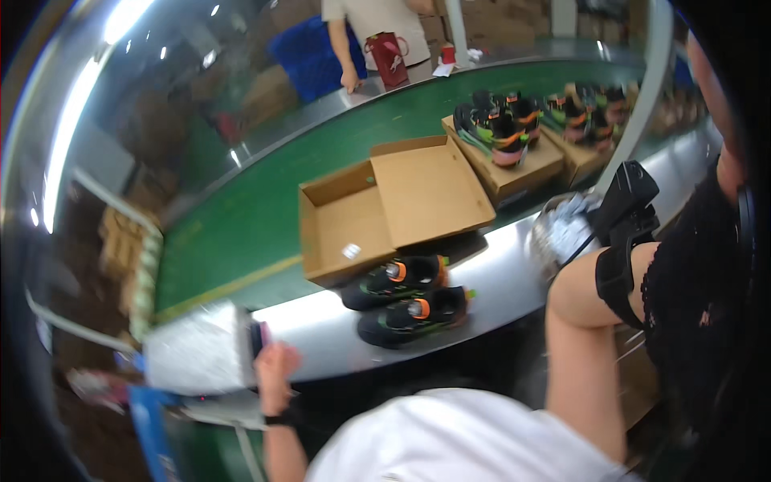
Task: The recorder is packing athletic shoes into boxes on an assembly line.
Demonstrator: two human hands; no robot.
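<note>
Left hand (275,368) grips the edge of a white paper stack (201,349), fingers closed on it, at the lower left beside the table (514,273). Right hand (562,233) is raised at the right, apparently clutching crumpled white paper (554,229); blur makes its grip hard to judge. Between them, a pair of black shoes (405,301) lies on the table's metal edge, touching an open, empty cardboard box (385,209). Further boxes with shoes (502,132) sit on the green belt (241,217) behind.
</note>
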